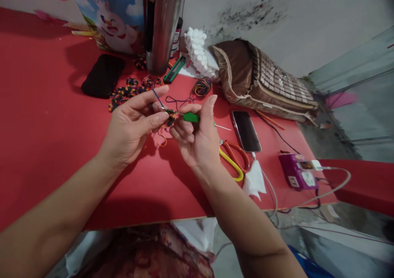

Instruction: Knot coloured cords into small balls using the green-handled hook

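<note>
My right hand (198, 136) is closed around the green grip of a crochet hook (191, 117), whose thin metal shaft points left. Between thumb and fingers, my left hand (132, 124) pinches a small piece of dark green and orange crochet work (170, 117). The hook's tip meets this piece, and a dark blue strand runs over my left fingers. Loose orange yarn hangs below it. Behind my left hand lies a clump of finished-looking multicoloured crochet pieces (129, 91). A small ball of multicoloured yarn (202, 87) rests beyond my right hand.
Scissors (235, 159) with red and yellow handles, a phone (246, 131) and a purple power adapter (297, 171) with cables lie on the right. Behind stand a steel flask (166, 27), a green cutter (175, 69), a cushion (264, 81) and a printed bag (113, 23). A black pouch (103, 76) is left.
</note>
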The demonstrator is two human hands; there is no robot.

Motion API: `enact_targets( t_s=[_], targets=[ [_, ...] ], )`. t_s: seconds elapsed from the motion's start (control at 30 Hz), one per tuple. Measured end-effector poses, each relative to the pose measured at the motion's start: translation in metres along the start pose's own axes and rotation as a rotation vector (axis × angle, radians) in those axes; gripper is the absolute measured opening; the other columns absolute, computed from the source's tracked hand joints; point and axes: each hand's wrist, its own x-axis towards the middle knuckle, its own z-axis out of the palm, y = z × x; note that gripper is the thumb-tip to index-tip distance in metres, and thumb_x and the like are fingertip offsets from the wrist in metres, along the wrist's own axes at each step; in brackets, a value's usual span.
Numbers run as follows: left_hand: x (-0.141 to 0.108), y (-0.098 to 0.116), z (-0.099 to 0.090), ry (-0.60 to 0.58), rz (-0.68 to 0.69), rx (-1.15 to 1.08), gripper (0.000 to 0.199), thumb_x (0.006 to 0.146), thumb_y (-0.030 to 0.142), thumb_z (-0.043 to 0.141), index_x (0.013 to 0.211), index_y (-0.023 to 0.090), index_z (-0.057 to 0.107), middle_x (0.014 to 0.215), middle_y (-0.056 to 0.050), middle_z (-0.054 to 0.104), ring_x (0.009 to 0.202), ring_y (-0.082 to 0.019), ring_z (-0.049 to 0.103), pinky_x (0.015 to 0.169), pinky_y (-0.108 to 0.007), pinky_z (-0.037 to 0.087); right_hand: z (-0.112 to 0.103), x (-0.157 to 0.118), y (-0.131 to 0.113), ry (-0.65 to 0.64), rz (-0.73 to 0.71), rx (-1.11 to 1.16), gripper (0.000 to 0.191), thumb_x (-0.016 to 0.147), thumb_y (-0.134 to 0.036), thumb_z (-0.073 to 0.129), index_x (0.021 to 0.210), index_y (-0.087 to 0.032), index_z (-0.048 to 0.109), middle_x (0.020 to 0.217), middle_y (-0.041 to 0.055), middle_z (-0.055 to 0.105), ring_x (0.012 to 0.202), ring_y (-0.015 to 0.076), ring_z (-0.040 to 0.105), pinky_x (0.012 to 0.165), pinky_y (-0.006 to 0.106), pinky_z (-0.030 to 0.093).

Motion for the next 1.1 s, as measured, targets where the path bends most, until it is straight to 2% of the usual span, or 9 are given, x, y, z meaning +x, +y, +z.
enact_targets(
  t_s=[0.17,0.3,0.47,0.63,0.77,0.9,1.1],
  targets=[
    [0.001,0.0,0.001,0.04,0.036,0.066,0.045,0.076,0.025,0.105,0.116,0.038,0.09,0.085,0.002,0.078,0.079,-0.019,0.076,0.075,-0.035,0.069,-0.004,0.001,0.002,-0.013,-0.031,-0.027,0.053,0.101,-0.079,0.062,0.084,-0.03,0.072,0.053,-0.0111,0.034,0.041,0.0088,0.024,0.043,0.026,0.032],
    [-0.002,0.001,0.004,0.055,0.082,0.121,0.04,0.079,0.023,0.102,0.115,0.035,0.089,0.086,0.001,0.078,0.084,-0.02,0.077,0.083,-0.037,0.07,-0.005,0.002,0.005,-0.004,-0.055,-0.062,0.054,0.104,-0.08,0.057,0.087,-0.031,0.072,0.054,-0.0111,0.035,0.041,0.0087,0.024,0.044,0.026,0.034],
    [-0.001,-0.001,0.004,0.081,0.09,0.109,0.034,0.081,0.022,0.099,0.11,0.036,0.089,0.092,0.001,0.079,0.088,-0.019,0.076,0.088,-0.037,0.07,0.001,-0.002,0.005,0.02,-0.088,-0.028,0.055,0.101,-0.079,0.063,0.085,-0.027,0.073,0.052,-0.012,0.034,0.041,0.0065,0.026,0.045,0.023,0.034],
    [0.002,-0.004,0.001,0.113,0.111,0.116,0.039,0.077,0.02,0.102,0.11,0.038,0.09,0.09,0.003,0.079,0.088,-0.019,0.077,0.09,-0.039,0.071,0.003,-0.003,0.006,0.018,-0.064,-0.026,0.053,0.1,-0.077,0.068,0.084,-0.027,0.074,0.052,-0.0121,0.036,0.041,0.0061,0.028,0.046,0.023,0.037],
    [0.0,-0.007,0.002,0.072,0.091,0.086,0.044,0.079,0.022,0.103,0.117,0.039,0.089,0.087,0.004,0.081,0.081,-0.017,0.079,0.08,-0.035,0.071,0.0,-0.002,0.006,-0.033,-0.08,-0.016,0.052,0.101,-0.077,0.065,0.085,-0.028,0.075,0.051,-0.0125,0.034,0.04,0.0072,0.027,0.045,0.024,0.039],
    [-0.003,-0.01,0.008,0.067,0.063,0.061,0.046,0.081,0.025,0.102,0.123,0.033,0.087,0.086,0.003,0.082,0.076,-0.017,0.079,0.072,-0.032,0.07,-0.002,-0.001,0.002,-0.055,-0.055,0.011,0.05,0.103,-0.075,0.064,0.085,-0.03,0.075,0.05,-0.0122,0.032,0.04,0.0082,0.026,0.044,0.025,0.039],
    [-0.009,-0.008,0.012,0.098,0.064,0.075,0.043,0.083,0.022,0.098,0.122,0.034,0.087,0.085,0.004,0.08,0.073,-0.016,0.077,0.067,-0.031,0.068,0.004,-0.006,0.005,0.03,-0.104,-0.055,0.048,0.104,-0.073,0.065,0.089,-0.028,0.076,0.055,-0.0108,0.04,0.043,0.0073,0.031,0.046,0.024,0.039]
  ],
)
